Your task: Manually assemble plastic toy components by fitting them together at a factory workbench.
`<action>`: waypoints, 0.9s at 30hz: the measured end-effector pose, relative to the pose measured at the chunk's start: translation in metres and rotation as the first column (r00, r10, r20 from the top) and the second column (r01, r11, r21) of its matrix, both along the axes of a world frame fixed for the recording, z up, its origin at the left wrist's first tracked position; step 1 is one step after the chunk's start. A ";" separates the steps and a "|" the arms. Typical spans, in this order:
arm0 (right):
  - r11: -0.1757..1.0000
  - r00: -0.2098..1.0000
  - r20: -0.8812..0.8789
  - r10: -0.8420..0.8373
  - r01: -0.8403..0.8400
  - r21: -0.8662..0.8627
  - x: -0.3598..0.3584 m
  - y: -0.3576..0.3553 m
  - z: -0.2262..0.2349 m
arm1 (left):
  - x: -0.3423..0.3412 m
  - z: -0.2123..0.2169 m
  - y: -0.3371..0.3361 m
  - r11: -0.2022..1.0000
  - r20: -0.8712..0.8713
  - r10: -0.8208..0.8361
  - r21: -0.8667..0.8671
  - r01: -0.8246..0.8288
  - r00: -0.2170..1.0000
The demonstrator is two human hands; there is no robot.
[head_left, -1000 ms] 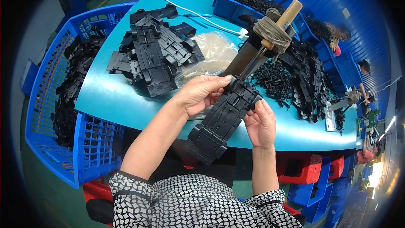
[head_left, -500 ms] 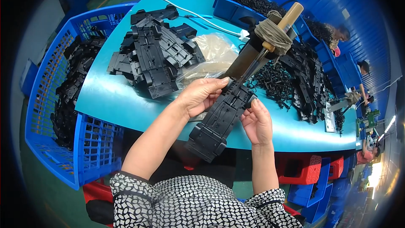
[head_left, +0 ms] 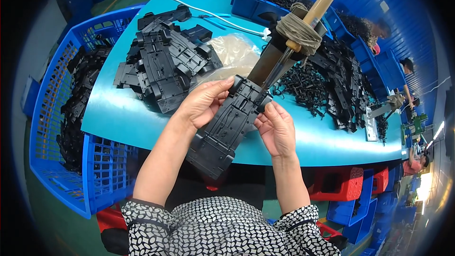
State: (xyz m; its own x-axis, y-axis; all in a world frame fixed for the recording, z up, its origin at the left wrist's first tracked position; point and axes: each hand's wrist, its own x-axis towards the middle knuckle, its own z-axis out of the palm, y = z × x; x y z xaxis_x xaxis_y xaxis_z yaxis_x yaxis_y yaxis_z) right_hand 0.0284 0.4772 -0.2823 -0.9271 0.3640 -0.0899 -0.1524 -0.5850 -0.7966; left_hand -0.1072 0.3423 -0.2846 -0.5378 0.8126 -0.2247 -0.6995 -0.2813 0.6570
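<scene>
A long black plastic chassis part (head_left: 225, 125) is held tilted between both hands, over the table's front edge. My left hand (head_left: 204, 103) grips its left side near the far end, thumb on the rim. My right hand (head_left: 277, 127) pinches the right side by a rounded lug. Just beyond the part's far end stands a bench tool with metal rods and a wooden handle (head_left: 318, 8), wrapped in cloth strips (head_left: 299, 33). Whether the part touches the rods is hard to make out. More chassis parts (head_left: 163, 66) lie stacked left of my left hand.
A blue crate (head_left: 87, 173) of black parts stands at the left. Clear plastic bags (head_left: 232, 50) and a white cable (head_left: 199, 10) lie on the turquoise table (head_left: 137, 122). Small black pieces (head_left: 303, 87) are heaped at the right. Blue bins (head_left: 253, 4) and other people are farther back.
Both hands and the chassis part have shifted a little left in view. The bench tool and table also shift slightly left, so the view itself has turned. The grip looks the same.
</scene>
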 end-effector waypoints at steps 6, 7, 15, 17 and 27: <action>0.999 1.000 -0.015 -0.024 0.024 -0.043 -0.005 -0.003 -0.002 | -0.008 -0.012 -0.001 1.000 -0.005 0.018 0.005 -0.018 1.000; 0.999 1.000 -0.013 -0.023 0.023 -0.042 -0.006 -0.005 0.001 | -0.007 -0.009 -0.001 1.000 -0.005 0.016 0.004 -0.016 1.000; 0.999 0.999 -0.040 -0.017 0.015 -0.037 -0.005 -0.005 -0.001 | -0.005 -0.003 -0.004 0.999 0.004 0.048 0.016 -0.048 0.999; 0.999 0.999 -0.040 -0.028 0.026 -0.043 -0.005 -0.004 -0.004 | -0.004 -0.002 -0.004 0.999 -0.003 0.045 0.016 -0.045 0.999; 0.998 0.999 -0.026 -0.041 0.040 -0.050 -0.007 -0.006 -0.001 | -0.007 -0.005 -0.003 0.999 0.011 0.033 0.022 -0.034 0.999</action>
State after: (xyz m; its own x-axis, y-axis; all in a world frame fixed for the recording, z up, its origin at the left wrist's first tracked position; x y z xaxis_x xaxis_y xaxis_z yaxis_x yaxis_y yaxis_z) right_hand 0.0214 0.4714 -0.2832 -0.9140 0.3972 -0.0834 -0.1983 -0.6162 -0.7622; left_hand -0.1140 0.3389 -0.2893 -0.5623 0.7991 -0.2129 -0.6966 -0.3190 0.6426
